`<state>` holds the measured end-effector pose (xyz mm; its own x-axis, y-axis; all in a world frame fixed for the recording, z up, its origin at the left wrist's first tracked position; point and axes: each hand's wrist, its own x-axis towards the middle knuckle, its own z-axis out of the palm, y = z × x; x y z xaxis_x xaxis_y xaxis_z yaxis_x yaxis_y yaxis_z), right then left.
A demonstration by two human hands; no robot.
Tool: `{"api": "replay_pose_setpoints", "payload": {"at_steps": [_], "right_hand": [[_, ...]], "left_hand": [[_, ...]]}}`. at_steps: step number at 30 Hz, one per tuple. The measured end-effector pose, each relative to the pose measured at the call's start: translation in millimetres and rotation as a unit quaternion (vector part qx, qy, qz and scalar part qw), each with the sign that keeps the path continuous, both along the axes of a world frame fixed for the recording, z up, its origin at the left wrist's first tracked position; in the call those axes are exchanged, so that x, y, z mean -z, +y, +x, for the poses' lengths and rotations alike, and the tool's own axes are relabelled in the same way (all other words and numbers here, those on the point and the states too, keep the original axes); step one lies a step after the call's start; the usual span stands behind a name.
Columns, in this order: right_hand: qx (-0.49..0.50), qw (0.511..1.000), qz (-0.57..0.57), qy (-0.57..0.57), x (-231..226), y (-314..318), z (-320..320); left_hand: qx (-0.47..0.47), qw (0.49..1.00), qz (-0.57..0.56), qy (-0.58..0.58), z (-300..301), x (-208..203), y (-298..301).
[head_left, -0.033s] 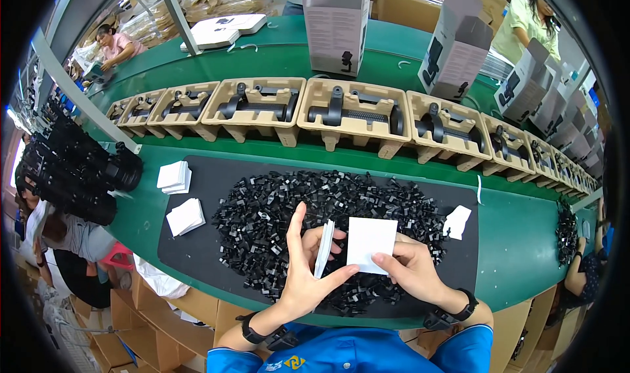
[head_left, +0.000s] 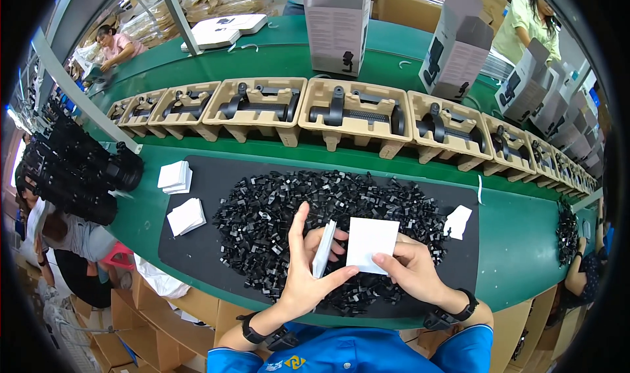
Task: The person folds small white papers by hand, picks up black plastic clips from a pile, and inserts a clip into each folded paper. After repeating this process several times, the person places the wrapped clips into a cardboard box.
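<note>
A thin stack of white paper sheets (head_left: 323, 249) stands on edge in my left hand (head_left: 303, 278), cradled between palm and fingers. The index finger points upward and the thumb reaches right, its tip at the lower corner of the other papers. Pinched between thumb and fingers of my right hand (head_left: 415, 272) is a square white paper stack (head_left: 373, 238), its flat face turned up. Both hands hover above a wide heap of small black plastic clips (head_left: 275, 205) on a dark mat (head_left: 180, 241). Two more white paper stacks (head_left: 174, 176) (head_left: 186, 217) lie at the mat's left.
Beyond the mat runs a row of tan moulded trays (head_left: 357, 127) holding black stands. Printed boxes (head_left: 336, 31) stand open behind them. Black devices (head_left: 79, 169) crowd the left end. A torn white paper (head_left: 457, 222) lies right of the heap. Co-workers (head_left: 119, 46) sit around the green bench.
</note>
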<state>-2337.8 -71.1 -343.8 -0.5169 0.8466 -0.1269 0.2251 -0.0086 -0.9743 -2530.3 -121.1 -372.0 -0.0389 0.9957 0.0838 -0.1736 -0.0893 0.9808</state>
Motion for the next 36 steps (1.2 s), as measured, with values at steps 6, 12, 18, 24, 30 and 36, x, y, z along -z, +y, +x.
{"api": "replay_pose_setpoints", "payload": {"at_steps": [6, 12, 18, 24, 30, 36], "right_hand": [[-0.019, 0.998, -0.046, 0.035, -3, -4, -9], [0.009, 0.940, 0.319, -0.123, 2, -8, -16], [0.004, 0.926, 0.360, -0.113, 10, -16, -31], [-0.009, 0.923, 0.374, -0.091, 12, -17, -37], [-0.060, 0.888, 0.358, -0.283, 9, -27, -71], [-0.186, 0.876, 0.396, -0.204, -12, -29, -64]], "left_hand": [[0.045, 0.977, -0.067, -0.196, -5, 1, 2], [-0.037, 0.997, -0.029, 0.056, -6, -1, -2], [-0.160, 0.902, 0.139, 0.376, 0, -10, 2], [-0.141, 0.912, 0.114, 0.368, -5, -7, 3], [0.009, 0.999, 0.010, -0.033, -4, 16, 8], [0.076, 0.914, -0.143, -0.372, -35, 18, 19]]}}
